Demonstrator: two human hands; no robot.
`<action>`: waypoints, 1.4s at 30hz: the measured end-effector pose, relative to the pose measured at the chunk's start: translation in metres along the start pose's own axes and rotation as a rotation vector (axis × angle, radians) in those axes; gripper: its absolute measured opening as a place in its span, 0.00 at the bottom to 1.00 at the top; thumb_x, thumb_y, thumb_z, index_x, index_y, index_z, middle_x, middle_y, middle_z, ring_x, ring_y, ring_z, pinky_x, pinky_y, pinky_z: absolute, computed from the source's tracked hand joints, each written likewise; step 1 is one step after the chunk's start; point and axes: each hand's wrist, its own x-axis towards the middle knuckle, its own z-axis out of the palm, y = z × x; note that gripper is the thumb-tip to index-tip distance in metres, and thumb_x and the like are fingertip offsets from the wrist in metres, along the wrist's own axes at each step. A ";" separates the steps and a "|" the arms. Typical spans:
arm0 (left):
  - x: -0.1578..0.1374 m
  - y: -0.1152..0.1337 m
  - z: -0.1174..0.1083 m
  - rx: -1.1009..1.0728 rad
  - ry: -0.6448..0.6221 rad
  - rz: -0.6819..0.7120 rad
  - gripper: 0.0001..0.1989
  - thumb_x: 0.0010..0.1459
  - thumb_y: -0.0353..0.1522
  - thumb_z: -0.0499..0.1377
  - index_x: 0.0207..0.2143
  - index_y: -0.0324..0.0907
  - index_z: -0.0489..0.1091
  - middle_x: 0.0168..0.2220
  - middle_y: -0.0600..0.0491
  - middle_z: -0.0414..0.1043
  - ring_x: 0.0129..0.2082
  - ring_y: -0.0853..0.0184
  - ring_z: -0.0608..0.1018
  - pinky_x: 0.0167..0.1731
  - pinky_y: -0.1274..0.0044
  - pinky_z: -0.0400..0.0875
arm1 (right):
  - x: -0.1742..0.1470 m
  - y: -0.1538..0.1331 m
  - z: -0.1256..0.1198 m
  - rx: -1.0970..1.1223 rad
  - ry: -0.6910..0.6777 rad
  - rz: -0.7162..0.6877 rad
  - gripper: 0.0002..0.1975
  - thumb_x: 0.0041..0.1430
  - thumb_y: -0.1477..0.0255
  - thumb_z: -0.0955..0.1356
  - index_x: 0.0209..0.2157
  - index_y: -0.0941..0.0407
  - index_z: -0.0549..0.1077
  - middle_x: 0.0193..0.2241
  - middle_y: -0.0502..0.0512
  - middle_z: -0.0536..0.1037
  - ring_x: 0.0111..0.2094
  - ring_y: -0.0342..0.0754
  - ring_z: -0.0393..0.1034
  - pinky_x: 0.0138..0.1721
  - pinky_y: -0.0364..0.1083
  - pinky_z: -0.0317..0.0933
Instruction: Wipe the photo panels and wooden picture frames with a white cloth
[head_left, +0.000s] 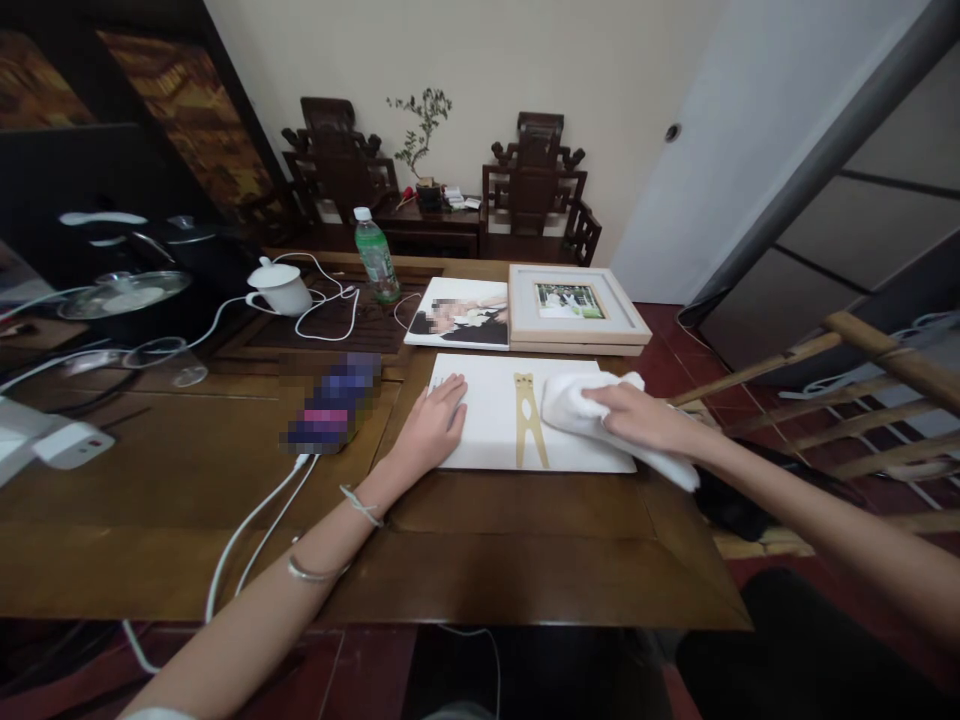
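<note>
A flat white panel (480, 440) lies on the wooden table before me, with a tan, two-legged piece (529, 425) on its middle that looks like a picture stand. My left hand (436, 425) rests on the panel's left end, fingers stretched out and holding nothing. Bunched in my right hand (637, 415) is a white cloth (574, 400), pressed on the panel's right part. One end of the cloth hangs over the panel's right edge. The cloth hides part of my right fingers.
Behind the panel lie a photo panel (457, 315) and a pale framed photo (630, 310). To the left are a phone (334, 405) with white cables, a green bottle (377, 260), a lidded white cup (281, 290) and a clear cup (169, 362). A wooden chair (847, 400) stands right.
</note>
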 end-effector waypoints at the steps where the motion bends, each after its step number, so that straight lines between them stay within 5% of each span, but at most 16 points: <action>1: 0.000 0.000 0.000 0.001 0.002 -0.002 0.20 0.62 0.29 0.46 0.55 0.37 0.64 0.61 0.43 0.62 0.62 0.58 0.62 0.60 0.59 0.57 | -0.013 -0.005 0.003 0.016 -0.041 -0.006 0.17 0.46 0.80 0.58 0.35 0.56 0.73 0.32 0.57 0.76 0.38 0.53 0.68 0.41 0.49 0.60; 8: 0.000 -0.001 0.003 -0.005 0.014 0.012 0.20 0.62 0.29 0.46 0.55 0.37 0.64 0.60 0.42 0.62 0.62 0.58 0.62 0.60 0.58 0.55 | -0.052 -0.013 0.006 0.095 -0.156 -0.028 0.20 0.44 0.80 0.59 0.38 0.55 0.74 0.36 0.56 0.75 0.42 0.52 0.67 0.45 0.49 0.59; 17: 0.000 -0.002 0.005 -0.003 0.002 0.006 0.20 0.62 0.30 0.46 0.55 0.37 0.64 0.61 0.42 0.61 0.63 0.58 0.61 0.60 0.58 0.55 | 0.031 0.027 -0.002 0.013 -0.037 -0.145 0.10 0.43 0.81 0.59 0.28 0.57 0.67 0.30 0.56 0.73 0.36 0.52 0.67 0.42 0.51 0.59; 20: 0.000 -0.003 0.005 -0.006 0.003 0.010 0.20 0.62 0.30 0.46 0.55 0.37 0.63 0.61 0.42 0.61 0.63 0.58 0.61 0.60 0.58 0.55 | 0.046 0.030 0.010 -0.032 0.027 -0.195 0.13 0.41 0.83 0.59 0.30 0.58 0.67 0.46 0.64 0.72 0.51 0.57 0.64 0.50 0.57 0.57; 22: 0.000 -0.003 0.005 -0.003 0.003 0.011 0.20 0.62 0.30 0.46 0.55 0.37 0.63 0.61 0.43 0.61 0.63 0.59 0.61 0.60 0.58 0.55 | 0.045 0.027 0.019 -0.042 0.052 -0.210 0.15 0.40 0.84 0.59 0.32 0.58 0.67 0.58 0.67 0.62 0.61 0.58 0.53 0.57 0.61 0.50; 25: 0.000 -0.003 0.004 0.005 -0.004 0.015 0.20 0.62 0.29 0.46 0.56 0.35 0.63 0.61 0.42 0.61 0.63 0.59 0.61 0.61 0.59 0.55 | 0.030 0.019 0.029 -0.030 0.006 -0.195 0.18 0.42 0.86 0.58 0.36 0.58 0.66 0.63 0.66 0.57 0.66 0.57 0.43 0.60 0.65 0.43; 31: 0.000 -0.001 0.002 0.016 -0.017 0.008 0.21 0.62 0.29 0.46 0.56 0.34 0.63 0.61 0.41 0.61 0.63 0.58 0.60 0.61 0.59 0.54 | -0.039 -0.015 0.035 0.066 -0.123 -0.217 0.24 0.40 0.88 0.56 0.39 0.56 0.66 0.63 0.60 0.59 0.66 0.53 0.40 0.64 0.62 0.37; 34: -0.001 -0.001 0.002 0.016 -0.016 0.012 0.20 0.62 0.29 0.46 0.56 0.35 0.63 0.61 0.41 0.60 0.63 0.58 0.60 0.60 0.58 0.55 | -0.065 -0.028 0.033 0.098 -0.139 -0.228 0.27 0.40 0.88 0.56 0.41 0.54 0.67 0.57 0.57 0.67 0.62 0.53 0.54 0.62 0.59 0.44; 38: -0.001 -0.002 0.004 0.013 0.002 0.019 0.20 0.62 0.29 0.46 0.55 0.37 0.63 0.61 0.42 0.61 0.63 0.58 0.61 0.60 0.58 0.55 | -0.060 -0.020 0.028 0.033 -0.121 -0.153 0.19 0.42 0.85 0.57 0.35 0.55 0.68 0.36 0.58 0.75 0.43 0.55 0.69 0.50 0.57 0.59; 42: -0.001 -0.003 0.005 0.004 0.015 0.023 0.20 0.62 0.29 0.46 0.55 0.37 0.63 0.61 0.42 0.61 0.63 0.58 0.61 0.60 0.58 0.55 | -0.024 0.010 0.022 -0.028 -0.022 -0.105 0.17 0.47 0.81 0.58 0.38 0.57 0.69 0.37 0.61 0.73 0.43 0.57 0.66 0.45 0.54 0.60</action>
